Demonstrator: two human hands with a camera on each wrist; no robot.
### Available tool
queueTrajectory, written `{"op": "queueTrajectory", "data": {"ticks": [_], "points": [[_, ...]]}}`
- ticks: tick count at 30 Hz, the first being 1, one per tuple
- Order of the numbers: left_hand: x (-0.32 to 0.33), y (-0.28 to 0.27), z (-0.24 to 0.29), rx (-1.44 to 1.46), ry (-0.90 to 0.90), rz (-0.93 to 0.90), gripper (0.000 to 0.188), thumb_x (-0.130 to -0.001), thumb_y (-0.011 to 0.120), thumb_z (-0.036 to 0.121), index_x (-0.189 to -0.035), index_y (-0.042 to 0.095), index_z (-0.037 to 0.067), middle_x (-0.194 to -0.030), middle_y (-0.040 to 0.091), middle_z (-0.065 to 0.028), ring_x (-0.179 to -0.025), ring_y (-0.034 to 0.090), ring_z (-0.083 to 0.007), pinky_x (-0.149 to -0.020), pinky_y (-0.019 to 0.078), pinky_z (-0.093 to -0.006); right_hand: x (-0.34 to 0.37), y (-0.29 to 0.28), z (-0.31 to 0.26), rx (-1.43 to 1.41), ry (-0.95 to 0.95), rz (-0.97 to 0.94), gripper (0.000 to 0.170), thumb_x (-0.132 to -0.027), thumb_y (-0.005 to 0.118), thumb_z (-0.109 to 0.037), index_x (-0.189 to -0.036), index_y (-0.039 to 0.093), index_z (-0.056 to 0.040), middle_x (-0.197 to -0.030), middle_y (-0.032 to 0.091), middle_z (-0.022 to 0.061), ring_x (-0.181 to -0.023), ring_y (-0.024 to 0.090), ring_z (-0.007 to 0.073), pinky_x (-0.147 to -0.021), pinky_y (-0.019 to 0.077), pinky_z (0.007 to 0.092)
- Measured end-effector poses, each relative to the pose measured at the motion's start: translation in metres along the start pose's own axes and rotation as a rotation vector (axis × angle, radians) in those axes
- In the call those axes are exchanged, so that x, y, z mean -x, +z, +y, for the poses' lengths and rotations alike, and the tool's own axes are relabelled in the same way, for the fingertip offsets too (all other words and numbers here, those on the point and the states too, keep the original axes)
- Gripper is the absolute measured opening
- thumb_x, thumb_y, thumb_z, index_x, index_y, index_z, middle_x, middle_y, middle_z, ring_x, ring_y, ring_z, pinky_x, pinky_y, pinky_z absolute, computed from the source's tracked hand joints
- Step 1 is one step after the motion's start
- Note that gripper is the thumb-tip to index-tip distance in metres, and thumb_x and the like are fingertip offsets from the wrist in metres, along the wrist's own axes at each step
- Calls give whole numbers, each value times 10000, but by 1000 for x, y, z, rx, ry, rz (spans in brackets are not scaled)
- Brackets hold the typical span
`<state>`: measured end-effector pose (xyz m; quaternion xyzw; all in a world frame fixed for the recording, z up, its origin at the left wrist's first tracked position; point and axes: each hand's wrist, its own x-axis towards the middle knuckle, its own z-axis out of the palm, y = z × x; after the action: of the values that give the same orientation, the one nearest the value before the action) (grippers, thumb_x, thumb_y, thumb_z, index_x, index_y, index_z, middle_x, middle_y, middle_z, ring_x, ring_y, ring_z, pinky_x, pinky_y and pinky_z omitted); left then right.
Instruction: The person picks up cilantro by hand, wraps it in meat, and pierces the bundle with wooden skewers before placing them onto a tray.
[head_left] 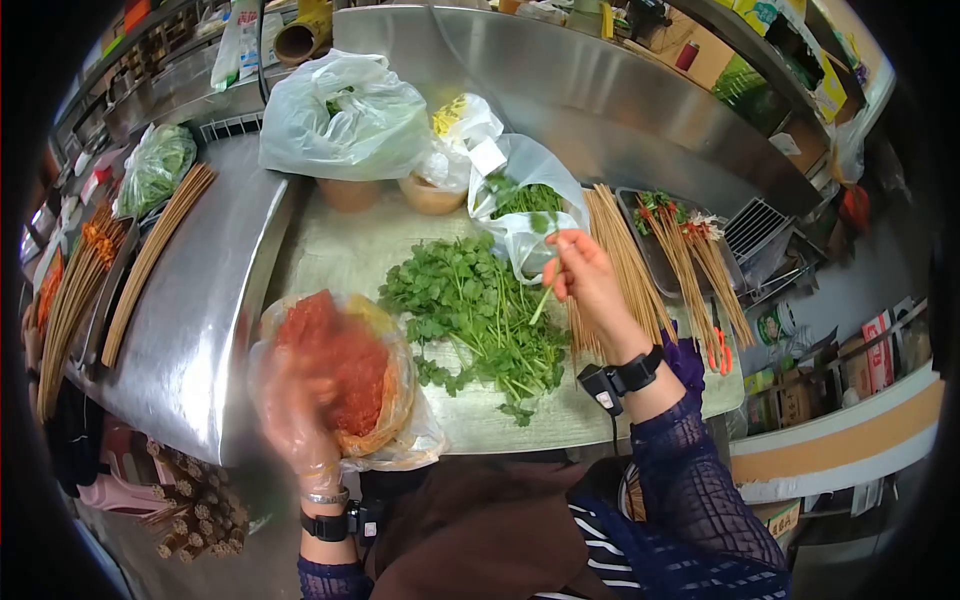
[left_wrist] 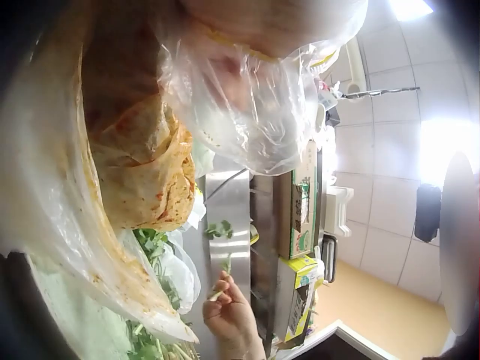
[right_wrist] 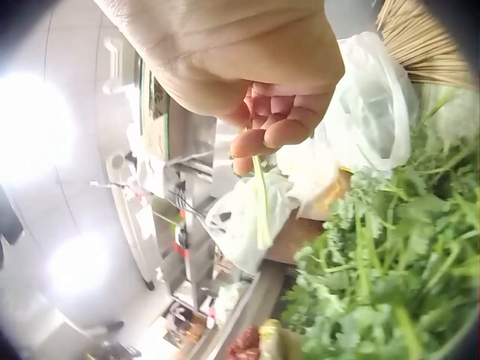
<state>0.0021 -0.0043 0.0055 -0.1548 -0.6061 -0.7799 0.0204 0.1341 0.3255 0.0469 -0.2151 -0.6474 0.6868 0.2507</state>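
Head view: R hand [head_left: 592, 290] pinches a green sprig [head_left: 541, 304] rt of ctr, nr herb pile [head_left: 480, 310] mid-frame. L hand [head_left: 298, 420], blurred, is at red mince [head_left: 360, 375] lwr left; I can't tell its grip.

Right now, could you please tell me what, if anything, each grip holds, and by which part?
The right grip pinches a green sprig by its stem. The left grip is blurred, so its hold cannot be told.
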Motion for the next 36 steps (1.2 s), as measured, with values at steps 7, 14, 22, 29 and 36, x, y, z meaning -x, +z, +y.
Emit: {"op": "queueTrajectory", "data": {"ticks": [7, 14, 22, 29, 36], "points": [[-1, -1, -5, 14, 17, 24, 309, -946, 476, 98, -1218, 505, -45, -1043, 619, -133, -743, 574, -98, -661, 475, -219, 8, 8, 13, 87, 236, -56, 182, -952, 501, -255, -1030, 538, -95, -688, 588, 5, -502, 483, 39, -464, 375, 172], [0, -1, -2, 34, -6, -20, 310, -945, 474, 93, -1216, 502, -55, -1032, 620, -140, -734, 572, -100, -654, 470, -223, -2, -22, 37, 180, 285, -25, 203, -943, 505, -236, -974, 576, -47, -617, 566, 14, -422, 451, 60, -383, 349, 206], [0, -3, -5, 34, 6, -3, 305, -943, 484, 97, -1208, 513, -51, -1030, 623, -128, -737, 580, -101, -656, 481, -217, -23, -7, 46, 466, 329, -113, 182, -875, 612, -211, -803, 607, -45, -612, 579, 3, -434, 462, 58, -395, 352, 213], [-2, -5, -12, 78, 30, -21, 290, -940, 479, 91, -1191, 530, -45, -1015, 626, -123, -721, 584, -98, -649, 483, -213, -12, -4, -13, 200, 103, -105, 154, -913, 574, -166, -995, 596, -39, -820, 656, 28, -657, 579, 55, -583, 461, 186], [-1, -3, -11, 78, -7, 35, 275, -943, 475, 93, -1171, 543, -45, -987, 630, -117, -712, 581, -95, -643, 480, -214, -21, -1, -1, 460, 227, -218, 210, -900, 605, -217, -1004, 614, -34, -770, 653, 18, -624, 573, 51, -559, 456, 177]]}}
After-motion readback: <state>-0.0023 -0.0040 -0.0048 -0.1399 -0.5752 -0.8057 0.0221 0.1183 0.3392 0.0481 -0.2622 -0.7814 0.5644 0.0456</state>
